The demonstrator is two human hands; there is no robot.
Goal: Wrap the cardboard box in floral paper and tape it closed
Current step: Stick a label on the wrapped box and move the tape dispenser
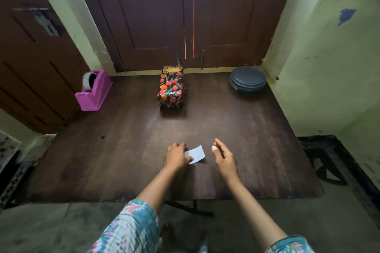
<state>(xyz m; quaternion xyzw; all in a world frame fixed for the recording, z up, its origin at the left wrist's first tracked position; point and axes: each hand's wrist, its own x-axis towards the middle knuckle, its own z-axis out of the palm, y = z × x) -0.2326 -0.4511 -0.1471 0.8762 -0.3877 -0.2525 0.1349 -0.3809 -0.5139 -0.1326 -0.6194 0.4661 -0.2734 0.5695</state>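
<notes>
Cardboard box, fully covered in black paper printed with red and orange flowers, lies on the dark wooden table in the head view. It is well ahead of both hands and roughly in line with the gap between them, its long side running away from the person toward the brown door.

Left hand sits low over the near part of the table with its fingers curled, the thumb pinching the left edge of a small white slip. Right hand hovers just beside the slip on its other side, apart from it, with fingers straight and loosely spread, holding nothing.

Far ahead and to the left of the left hand, a pink tape dispenser carrying a roll of tape stands at the table's edge. Far ahead and to the right of the right hand, a dark round lidded tin sits in the table corner. Patterned sleeves cover both arms above the forearm.
</notes>
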